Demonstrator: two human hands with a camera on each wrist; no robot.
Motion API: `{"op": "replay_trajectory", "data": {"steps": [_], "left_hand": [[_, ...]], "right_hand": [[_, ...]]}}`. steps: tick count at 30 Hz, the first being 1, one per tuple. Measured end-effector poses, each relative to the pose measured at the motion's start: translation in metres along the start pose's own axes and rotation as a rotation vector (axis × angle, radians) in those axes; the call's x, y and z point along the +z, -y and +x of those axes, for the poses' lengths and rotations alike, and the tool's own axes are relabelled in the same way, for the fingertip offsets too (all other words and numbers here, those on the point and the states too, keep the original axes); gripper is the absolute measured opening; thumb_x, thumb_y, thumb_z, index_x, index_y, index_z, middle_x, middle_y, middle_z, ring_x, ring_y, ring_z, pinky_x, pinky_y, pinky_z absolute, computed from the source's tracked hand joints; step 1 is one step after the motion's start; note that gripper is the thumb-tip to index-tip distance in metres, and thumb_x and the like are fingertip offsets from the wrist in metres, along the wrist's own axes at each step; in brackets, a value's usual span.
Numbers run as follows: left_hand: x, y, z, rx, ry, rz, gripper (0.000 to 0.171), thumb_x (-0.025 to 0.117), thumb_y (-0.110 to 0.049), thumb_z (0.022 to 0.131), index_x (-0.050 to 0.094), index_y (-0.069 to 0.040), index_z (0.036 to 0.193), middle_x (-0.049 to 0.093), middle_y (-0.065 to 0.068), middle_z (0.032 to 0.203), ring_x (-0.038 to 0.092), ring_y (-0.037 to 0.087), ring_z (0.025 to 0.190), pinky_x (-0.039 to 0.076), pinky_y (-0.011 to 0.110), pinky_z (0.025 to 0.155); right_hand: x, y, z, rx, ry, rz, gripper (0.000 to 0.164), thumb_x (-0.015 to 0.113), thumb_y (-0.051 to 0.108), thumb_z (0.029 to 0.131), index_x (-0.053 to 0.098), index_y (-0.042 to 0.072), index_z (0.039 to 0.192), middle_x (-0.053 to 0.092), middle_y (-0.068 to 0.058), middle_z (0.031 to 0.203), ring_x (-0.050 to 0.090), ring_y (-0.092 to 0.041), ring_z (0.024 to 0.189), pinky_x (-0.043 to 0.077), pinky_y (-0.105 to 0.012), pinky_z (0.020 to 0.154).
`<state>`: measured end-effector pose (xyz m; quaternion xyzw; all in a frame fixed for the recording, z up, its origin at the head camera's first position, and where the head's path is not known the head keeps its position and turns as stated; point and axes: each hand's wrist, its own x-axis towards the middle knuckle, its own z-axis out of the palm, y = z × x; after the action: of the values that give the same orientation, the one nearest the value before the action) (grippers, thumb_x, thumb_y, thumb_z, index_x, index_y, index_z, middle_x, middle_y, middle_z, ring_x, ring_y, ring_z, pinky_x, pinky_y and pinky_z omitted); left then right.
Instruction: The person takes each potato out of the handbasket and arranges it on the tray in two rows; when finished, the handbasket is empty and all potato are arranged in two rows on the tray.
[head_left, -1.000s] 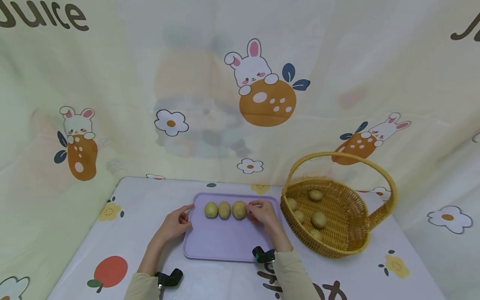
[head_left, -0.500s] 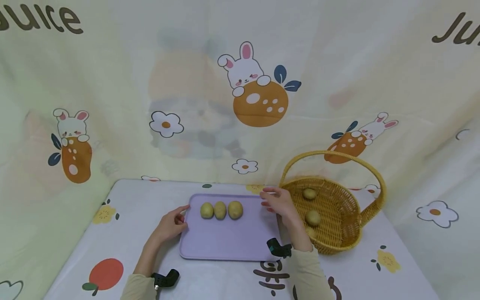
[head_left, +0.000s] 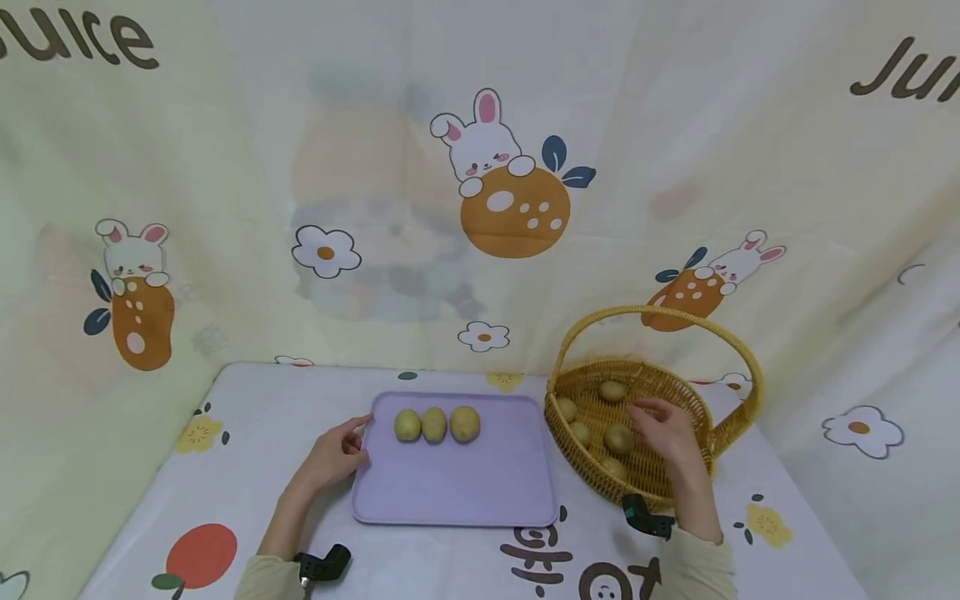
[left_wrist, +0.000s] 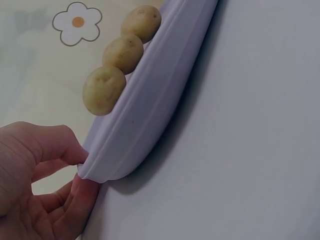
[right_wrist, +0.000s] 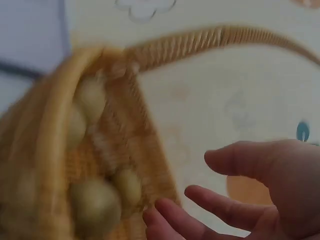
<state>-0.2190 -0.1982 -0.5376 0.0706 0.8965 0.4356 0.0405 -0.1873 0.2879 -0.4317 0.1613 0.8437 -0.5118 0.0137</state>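
My left hand (head_left: 332,455) holds the left edge of a lilac tray (head_left: 457,492). In the left wrist view its fingers (left_wrist: 86,196) pinch the rim from both sides. Three potatoes, the nearest to that hand being a greenish-yellow potato (head_left: 407,425), lie in a row toward the tray's far side. My right hand (head_left: 667,429) is inside the rim of a wicker basket (head_left: 678,387), fingers apart and holding nothing. Close by its fingertips is a potato (head_left: 618,439); whether they touch is unclear. Several more potatoes, such as a potato (head_left: 612,391) at the back, lie in the basket.
The basket's tall arched handle (head_left: 660,310) rises over the potatoes. Its left rim stands near the tray's right edge. A printed cloth (head_left: 285,492) covers the table, and a printed curtain (head_left: 390,183) hangs behind.
My right hand has let go of the rightmost potato on the tray and moved right, over to the basket. My left hand stays at the tray's edge. The head view has shifted slightly.
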Motion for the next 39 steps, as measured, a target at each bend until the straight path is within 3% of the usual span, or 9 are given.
{"op": "replay_trajectory", "data": {"steps": [4, 10, 17, 23, 29, 34, 39], "left_hand": [[-0.002, 0.001, -0.001, 0.004, -0.008, 0.001, 0.061, 0.066, 0.000, 0.080, 0.053, -0.002, 0.140, 0.055, 0.005, 0.083, 0.051, 0.016, 0.073, 0.044, 0.026, 0.062], [-0.001, 0.002, -0.002, 0.001, -0.002, -0.010, 0.061, 0.066, 0.001, 0.079, 0.053, -0.001, 0.139, 0.055, 0.005, 0.084, 0.051, 0.016, 0.073, 0.043, 0.026, 0.062], [0.001, 0.001, -0.001, -0.004, -0.001, -0.009, 0.061, 0.066, 0.000, 0.080, 0.054, -0.003, 0.140, 0.054, 0.004, 0.083, 0.051, 0.016, 0.073, 0.043, 0.026, 0.063], [0.000, -0.002, -0.002, 0.016, -0.004, -0.002, 0.060, 0.066, 0.000, 0.080, 0.054, -0.002, 0.139, 0.054, 0.003, 0.082, 0.050, 0.015, 0.073, 0.042, 0.025, 0.063], [-0.002, -0.001, -0.002, 0.026, -0.004, -0.010, 0.060, 0.066, 0.002, 0.080, 0.054, -0.001, 0.138, 0.054, 0.004, 0.082, 0.049, 0.015, 0.072, 0.042, 0.025, 0.063], [-0.001, 0.001, 0.000, 0.030, -0.005, -0.015, 0.060, 0.065, 0.003, 0.080, 0.054, -0.001, 0.138, 0.054, 0.004, 0.081, 0.050, 0.015, 0.072, 0.042, 0.025, 0.063], [-0.002, 0.001, 0.000, 0.024, -0.005, -0.011, 0.060, 0.065, 0.003, 0.079, 0.054, -0.001, 0.138, 0.054, 0.004, 0.081, 0.050, 0.015, 0.072, 0.042, 0.025, 0.063]], "right_hand": [[-0.004, -0.017, 0.006, 0.018, -0.037, -0.081, 0.052, 0.053, 0.024, 0.099, 0.047, -0.009, 0.139, 0.054, -0.030, 0.125, 0.058, -0.031, 0.099, 0.050, -0.033, 0.072], [0.004, -0.033, 0.012, 0.013, 0.019, -0.135, 0.054, 0.053, 0.022, 0.098, 0.044, -0.013, 0.138, 0.047, -0.038, 0.130, 0.054, -0.043, 0.111, 0.049, -0.042, 0.082], [0.015, -0.043, 0.014, 0.008, 0.025, -0.124, 0.053, 0.055, 0.020, 0.098, 0.044, -0.015, 0.136, 0.051, -0.036, 0.126, 0.055, -0.039, 0.108, 0.048, -0.035, 0.080], [0.016, -0.043, 0.014, -0.003, 0.000, -0.102, 0.050, 0.058, 0.015, 0.095, 0.047, -0.017, 0.132, 0.057, -0.032, 0.113, 0.059, -0.027, 0.090, 0.046, -0.026, 0.067], [0.017, -0.042, 0.017, 0.024, -0.005, -0.077, 0.050, 0.059, 0.016, 0.095, 0.048, -0.016, 0.132, 0.058, -0.027, 0.110, 0.056, -0.015, 0.080, 0.046, -0.025, 0.066], [0.017, -0.039, 0.017, 0.058, 0.005, -0.030, 0.053, 0.058, 0.018, 0.095, 0.047, -0.014, 0.136, 0.059, -0.023, 0.109, 0.056, -0.013, 0.081, 0.049, -0.027, 0.067], [0.019, -0.035, 0.015, 0.094, 0.016, 0.026, 0.056, 0.059, 0.022, 0.095, 0.045, -0.010, 0.139, 0.058, -0.010, 0.097, 0.055, -0.013, 0.078, 0.050, -0.027, 0.066]]}}
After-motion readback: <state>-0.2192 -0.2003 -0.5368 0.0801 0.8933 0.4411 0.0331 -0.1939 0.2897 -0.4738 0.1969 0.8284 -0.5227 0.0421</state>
